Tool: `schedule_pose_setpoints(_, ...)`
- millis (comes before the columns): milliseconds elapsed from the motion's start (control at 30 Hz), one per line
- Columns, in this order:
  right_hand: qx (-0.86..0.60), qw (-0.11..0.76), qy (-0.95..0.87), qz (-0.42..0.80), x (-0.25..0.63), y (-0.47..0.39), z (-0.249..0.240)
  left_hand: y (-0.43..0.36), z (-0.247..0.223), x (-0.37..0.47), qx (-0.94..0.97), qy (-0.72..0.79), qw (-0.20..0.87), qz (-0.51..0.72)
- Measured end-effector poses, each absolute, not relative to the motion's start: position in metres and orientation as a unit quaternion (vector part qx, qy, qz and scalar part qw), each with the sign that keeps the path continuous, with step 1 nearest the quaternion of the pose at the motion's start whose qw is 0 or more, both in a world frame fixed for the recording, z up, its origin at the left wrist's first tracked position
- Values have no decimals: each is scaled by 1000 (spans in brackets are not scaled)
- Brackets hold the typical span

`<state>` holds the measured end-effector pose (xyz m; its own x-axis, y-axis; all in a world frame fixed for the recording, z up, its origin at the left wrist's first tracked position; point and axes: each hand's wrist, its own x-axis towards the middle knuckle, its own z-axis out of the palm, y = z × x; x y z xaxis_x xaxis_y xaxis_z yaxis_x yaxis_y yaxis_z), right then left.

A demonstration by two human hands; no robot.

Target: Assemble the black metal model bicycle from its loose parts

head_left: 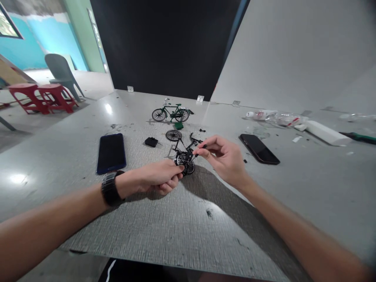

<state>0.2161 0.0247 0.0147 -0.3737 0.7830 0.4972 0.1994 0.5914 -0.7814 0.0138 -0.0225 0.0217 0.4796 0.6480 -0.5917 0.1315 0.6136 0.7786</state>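
A black model bicycle (186,159) is on the grey table, tilted, with its spoked rear wheel towards me. My left hand (164,174) is closed on it, thumb and fingers pinching near the wheel. Just to the right, my right hand (225,156) pinches a small thin black piece (197,154) close to the bicycle's frame; its exact kind is too small to tell. Another black spoked wheel (173,135) lies beyond the frame; I cannot tell whether it is attached. Behind stands a green model bicycle (172,112), upright and whole.
A small black box-shaped piece (151,141) and a green block (178,125) lie near the bicycles. One phone (111,153) is at left, another phone (259,149) at right. Plastic bottles (276,117) and a white box (327,133) lie at far right. A black panel (167,47) rises behind.
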Motion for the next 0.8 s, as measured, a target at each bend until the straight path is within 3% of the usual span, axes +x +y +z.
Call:
schedule_pose_setpoints(433, -315, 464, -802, 208, 211, 23, 13, -20, 18, 9, 361, 454, 791, 193)
schedule_pose_setpoints(800, -322, 448, -767, 326, 207, 28, 13, -15, 16, 9, 293, 445, 817, 219)
